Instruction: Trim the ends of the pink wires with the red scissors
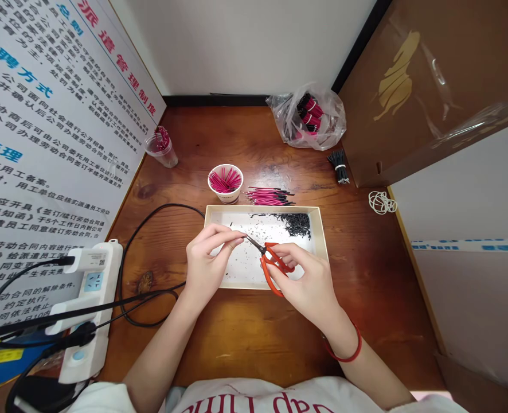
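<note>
My right hand [309, 278] grips a small pair of scissors [272, 275] with orange-red handles, fingers in the loops. The dark blades point up and left, their tips meeting the fingertips of my left hand [208, 258]. Thumb and forefinger of that hand are pinched together at the tips, with a tiny dark thing between them, too small to name. Both hands are above a shallow white box [262, 281]. Inside it, a heap of short black pieces [297, 224] fills the far right corner, and tiny bits are scattered over the bottom.
Behind the box lie a row of pink-and-black sticks [269, 196] and a paper cup [225, 195] of pink ones. Farther off are a clear cup [163, 155], a plastic bag [288, 126], a black bundle [339, 166] and white bands [382, 202]. A power strip [103, 321] with cables stands left.
</note>
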Available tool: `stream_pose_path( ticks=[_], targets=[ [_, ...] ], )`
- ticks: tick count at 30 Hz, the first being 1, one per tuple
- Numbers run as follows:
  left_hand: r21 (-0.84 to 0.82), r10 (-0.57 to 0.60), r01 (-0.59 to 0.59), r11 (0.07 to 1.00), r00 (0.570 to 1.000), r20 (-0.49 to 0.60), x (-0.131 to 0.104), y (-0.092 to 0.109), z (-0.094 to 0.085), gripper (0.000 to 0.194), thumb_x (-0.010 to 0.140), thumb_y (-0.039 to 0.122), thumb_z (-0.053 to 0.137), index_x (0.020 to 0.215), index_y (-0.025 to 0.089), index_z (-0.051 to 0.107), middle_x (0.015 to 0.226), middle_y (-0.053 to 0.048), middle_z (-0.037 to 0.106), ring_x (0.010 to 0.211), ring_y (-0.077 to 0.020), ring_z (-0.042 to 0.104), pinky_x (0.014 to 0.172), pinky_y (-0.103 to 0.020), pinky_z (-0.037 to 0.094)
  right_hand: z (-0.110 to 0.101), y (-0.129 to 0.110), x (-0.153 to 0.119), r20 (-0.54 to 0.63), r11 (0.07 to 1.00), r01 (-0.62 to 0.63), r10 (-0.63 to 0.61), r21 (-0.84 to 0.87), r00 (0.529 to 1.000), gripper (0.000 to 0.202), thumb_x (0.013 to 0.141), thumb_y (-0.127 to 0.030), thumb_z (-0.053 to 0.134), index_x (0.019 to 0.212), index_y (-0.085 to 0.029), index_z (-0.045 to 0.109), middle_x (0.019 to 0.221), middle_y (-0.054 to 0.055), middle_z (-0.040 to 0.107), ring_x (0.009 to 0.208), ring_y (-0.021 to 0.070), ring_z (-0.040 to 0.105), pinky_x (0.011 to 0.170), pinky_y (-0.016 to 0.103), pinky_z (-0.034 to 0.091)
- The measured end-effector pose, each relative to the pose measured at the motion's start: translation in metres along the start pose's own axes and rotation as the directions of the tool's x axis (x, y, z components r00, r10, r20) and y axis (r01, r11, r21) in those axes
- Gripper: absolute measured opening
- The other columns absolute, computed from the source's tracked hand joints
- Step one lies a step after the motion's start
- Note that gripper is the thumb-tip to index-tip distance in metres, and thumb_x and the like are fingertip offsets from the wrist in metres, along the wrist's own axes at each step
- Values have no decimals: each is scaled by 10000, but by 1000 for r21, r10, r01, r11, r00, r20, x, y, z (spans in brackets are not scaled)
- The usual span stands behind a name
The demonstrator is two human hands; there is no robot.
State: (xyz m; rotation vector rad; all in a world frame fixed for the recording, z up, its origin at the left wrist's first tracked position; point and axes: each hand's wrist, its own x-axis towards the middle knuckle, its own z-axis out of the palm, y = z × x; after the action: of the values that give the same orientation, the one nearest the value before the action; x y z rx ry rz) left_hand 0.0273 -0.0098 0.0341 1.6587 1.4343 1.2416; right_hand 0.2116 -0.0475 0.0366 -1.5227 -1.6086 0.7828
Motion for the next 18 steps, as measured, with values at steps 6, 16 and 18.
stream_pose_path(
  ticks=[6,16,18],
  targets=[
    [-57,-4,3,998,1000,-8,0,-1,1,134,839,158,721,822,254,813,766,-13,707,739,-149,648,676,-259,525,0,-1,0,11,1000,-10,10,22,1000,77,803,-215,685,867,-225,727,738,10,748,567,144,631,576,269,568],
    [-48,-25,26,999,1000,11,1,0,0,137,848,171,710,811,254,812,780,-18,714,758,-157,653,701,-268,531,-1,0,-1,20,998,-41,40,39,999,94,802,-221,670,861,-238,742,753,19,762,555,151,640,525,268,569],
    [-50,-27,28,998,999,16,1,0,0,141,848,167,707,815,254,813,780,-18,712,760,-157,652,700,-267,530,-1,0,-1,15,999,-37,36,36,999,96,806,-223,668,863,-240,743,757,19,763,559,153,643,531,271,573]
  ],
)
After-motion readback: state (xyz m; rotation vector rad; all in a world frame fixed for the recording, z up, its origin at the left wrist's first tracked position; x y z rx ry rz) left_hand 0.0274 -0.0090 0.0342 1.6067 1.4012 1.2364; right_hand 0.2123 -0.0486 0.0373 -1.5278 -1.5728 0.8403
